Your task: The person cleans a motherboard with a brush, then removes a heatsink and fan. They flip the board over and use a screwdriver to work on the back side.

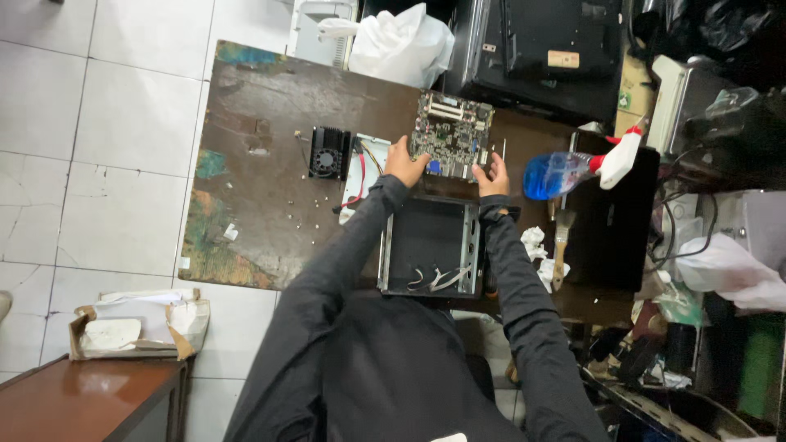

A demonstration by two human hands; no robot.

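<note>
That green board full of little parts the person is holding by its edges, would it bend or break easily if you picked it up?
The circuit board probably stays stiff and flat: it spans between the left hand and right hand without sagging. It looks light, gripped only at the near corners. Its many raised parts likely make it fragile, so edge holds seem wise.

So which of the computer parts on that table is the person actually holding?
The green circuit board, gripped at its near edge by the left hand and right hand. The black cooling fan and the empty metal case lie untouched.
</note>
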